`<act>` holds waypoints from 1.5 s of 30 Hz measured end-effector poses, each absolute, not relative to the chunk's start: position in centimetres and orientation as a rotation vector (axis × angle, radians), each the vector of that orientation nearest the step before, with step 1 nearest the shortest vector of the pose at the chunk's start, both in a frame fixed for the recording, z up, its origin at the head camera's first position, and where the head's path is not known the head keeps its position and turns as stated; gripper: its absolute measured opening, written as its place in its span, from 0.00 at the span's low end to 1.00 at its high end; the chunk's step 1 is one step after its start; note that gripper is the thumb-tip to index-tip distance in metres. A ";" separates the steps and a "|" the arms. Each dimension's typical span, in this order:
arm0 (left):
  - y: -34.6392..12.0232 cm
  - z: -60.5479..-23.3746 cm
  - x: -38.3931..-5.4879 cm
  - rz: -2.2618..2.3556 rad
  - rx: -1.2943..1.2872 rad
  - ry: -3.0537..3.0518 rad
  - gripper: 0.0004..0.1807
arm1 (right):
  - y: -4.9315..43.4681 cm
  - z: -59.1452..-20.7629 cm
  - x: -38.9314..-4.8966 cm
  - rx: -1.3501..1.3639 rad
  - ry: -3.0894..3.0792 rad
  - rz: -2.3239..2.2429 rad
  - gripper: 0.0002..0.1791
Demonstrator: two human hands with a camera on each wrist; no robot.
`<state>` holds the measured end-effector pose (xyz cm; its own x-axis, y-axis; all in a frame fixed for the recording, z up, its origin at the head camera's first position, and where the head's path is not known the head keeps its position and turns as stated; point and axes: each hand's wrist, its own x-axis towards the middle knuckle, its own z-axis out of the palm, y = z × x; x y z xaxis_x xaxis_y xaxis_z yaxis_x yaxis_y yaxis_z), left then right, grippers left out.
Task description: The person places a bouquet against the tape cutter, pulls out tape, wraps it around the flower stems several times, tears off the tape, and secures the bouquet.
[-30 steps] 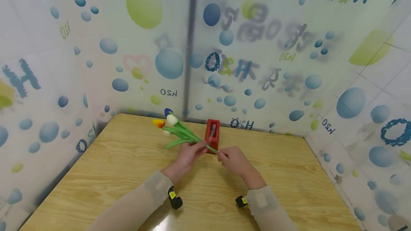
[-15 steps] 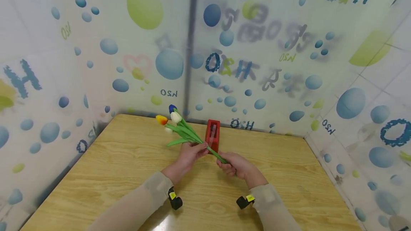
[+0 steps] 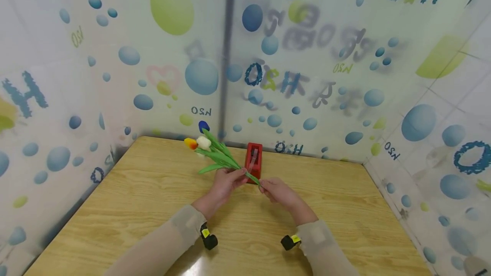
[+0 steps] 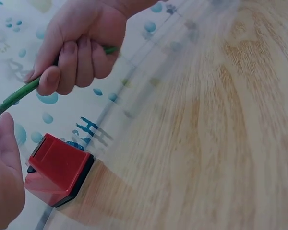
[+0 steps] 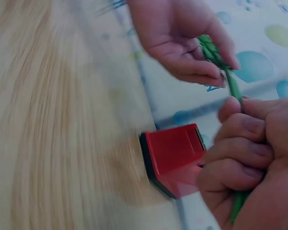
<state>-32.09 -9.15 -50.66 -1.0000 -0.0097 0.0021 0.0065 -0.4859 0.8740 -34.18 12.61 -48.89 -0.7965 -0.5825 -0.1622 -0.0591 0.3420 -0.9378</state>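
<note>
A bunch of artificial tulips (image 3: 223,158) with blue, white and orange-yellow heads lies slanted across my hands, heads to the upper left. My left hand (image 3: 226,183) pinches the stems partway down, between thumb and fingers. Lower down, my right hand (image 3: 283,195) grips the stem ends; its fingers (image 4: 77,67) curl round the green stems (image 4: 24,92) in the left wrist view. Just behind the hands stands a red tape dispenser (image 3: 254,156) with a serrated edge. Its lower part is partly hidden by the left hand and stems. Neither hand visibly holds it.
The wooden table (image 3: 161,208) carries the dispenser near its back edge. A wall covering (image 3: 326,110) with blue and green bubble prints rises behind and on both sides. Wrist cameras (image 3: 209,238) sit at both sleeve cuffs.
Half a second ago my right hand was lower and more stem showed; it has since moved up and left toward the left hand. The tulip heads have shifted slightly left. The dispenser has stayed put.
</note>
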 end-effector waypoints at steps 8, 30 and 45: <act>-9.1 -50.4 -32.0 -2.730 0.078 -1.520 0.08 | 12.4 -48.5 -34.0 -0.944 2.814 -1.020 0.18; -9.1 -50.9 -32.2 -2.667 0.044 -1.636 0.03 | 13.8 -48.6 -34.4 -0.656 2.094 -1.323 0.33; -9.1 -50.6 -32.0 -2.694 0.033 -1.619 0.06 | 13.6 -48.8 -34.5 -0.485 1.713 -1.502 0.23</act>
